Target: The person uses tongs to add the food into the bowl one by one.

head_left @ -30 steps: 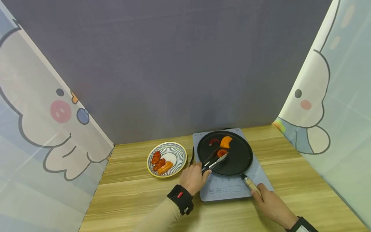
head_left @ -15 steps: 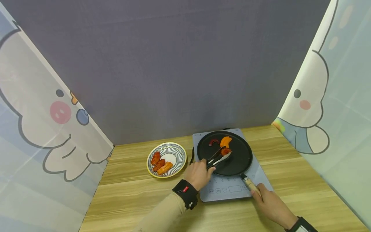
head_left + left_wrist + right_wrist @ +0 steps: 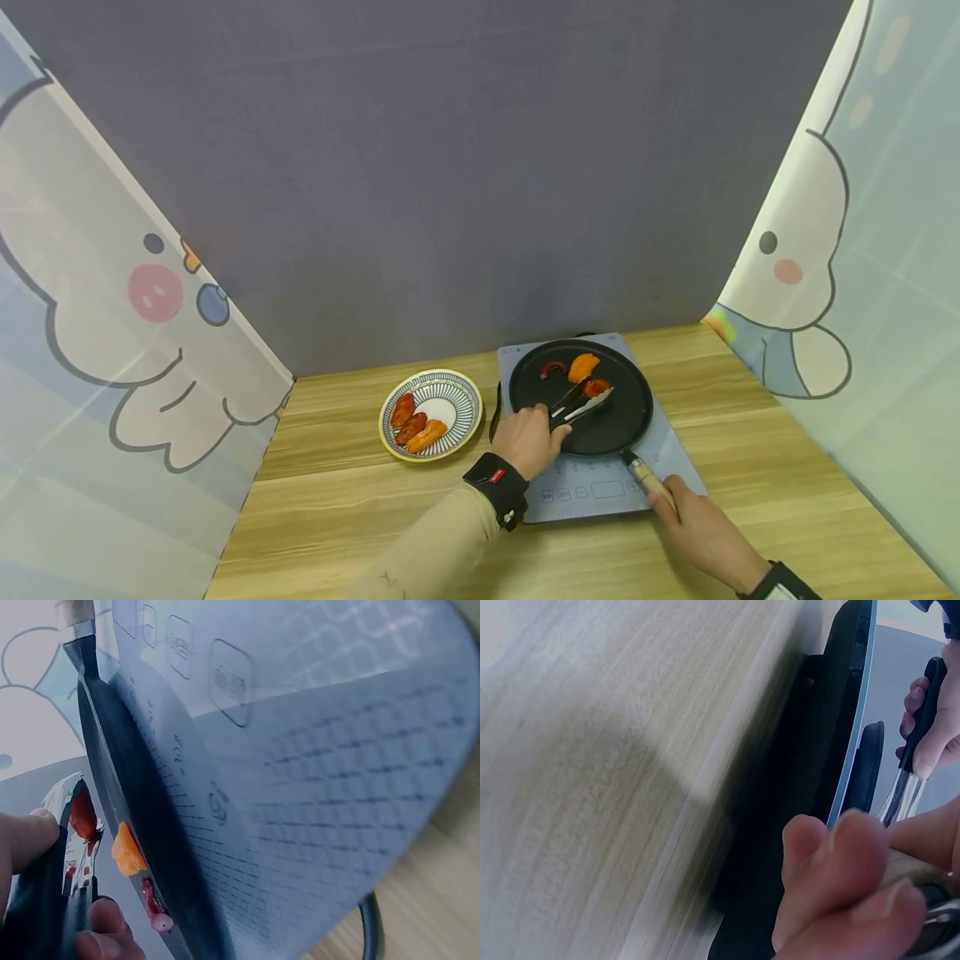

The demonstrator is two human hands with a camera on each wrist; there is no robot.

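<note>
My left hand point(image 3: 527, 437) grips black-handled tongs point(image 3: 581, 410) over a round black frying pan point(image 3: 626, 421). In the left wrist view, a glossy red-brown piece of food point(image 3: 82, 813) sits between the tongs' metal tips, close over the pan. Behind it in the pan lie an orange piece of food point(image 3: 583, 367) and a small dark-red curled piece point(image 3: 553, 367). My right hand point(image 3: 701, 529) holds the pan's wooden handle point(image 3: 649, 478), its fingers wrapped round it in the right wrist view.
Under the pan is a grey induction cooktop point(image 3: 540, 507), its black cord point(image 3: 496, 412) at the left. A patterned plate point(image 3: 468, 417) with a yellow rim holds three browned pieces of food point(image 3: 411, 427). A dark grey panel point(image 3: 450, 208) stands behind the wooden table point(image 3: 337, 517).
My left hand has moved right with the tongs, carrying the red-brown piece rightward over the pan. The right hand stays on the handle, and the pan is still.
</note>
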